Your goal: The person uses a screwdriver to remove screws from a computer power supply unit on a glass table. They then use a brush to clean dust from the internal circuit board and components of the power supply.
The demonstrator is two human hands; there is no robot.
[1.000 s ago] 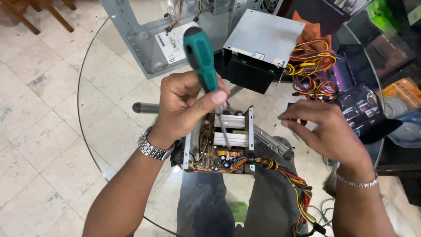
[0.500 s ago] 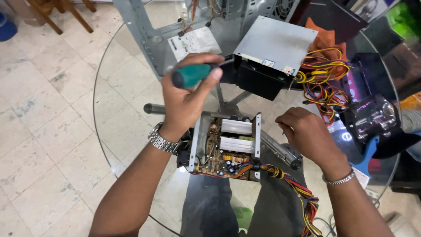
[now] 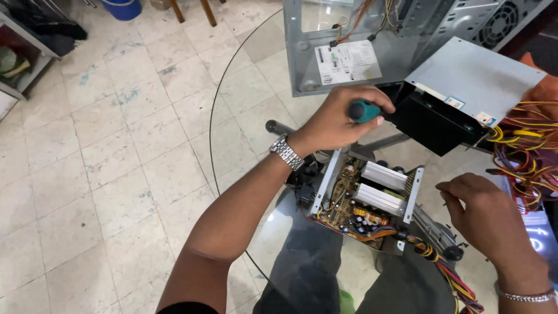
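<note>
My left hand (image 3: pixel 334 119), with a metal wristwatch (image 3: pixel 286 152), is closed around the green handle of a screwdriver (image 3: pixel 363 110), held just beyond the opened power supply (image 3: pixel 366 200). That unit lies on the round glass table (image 3: pixel 244 99) with its circuit board, heat sinks and coloured wires exposed. My right hand (image 3: pixel 488 215), wearing a bracelet (image 3: pixel 526 296), rests fingers-down on the glass to the right of the unit. A few small dark screws (image 3: pixel 449 225) lie beside it. Whether its fingers pinch anything is hidden.
A second power supply (image 3: pixel 465 81) in a grey box lies at the far right, trailing a tangle of yellow, red and black cables (image 3: pixel 523 145). A bare metal computer case (image 3: pixel 349 35) stands at the back. Tiled floor, a blue bucket (image 3: pixel 122 7) and a shelf (image 3: pixel 23 52) lie left.
My left hand lifted the screwdriver off the opened unit and carried it toward the far side, turning the handle sideways. My right hand drew away from the unit's frame to the right.
</note>
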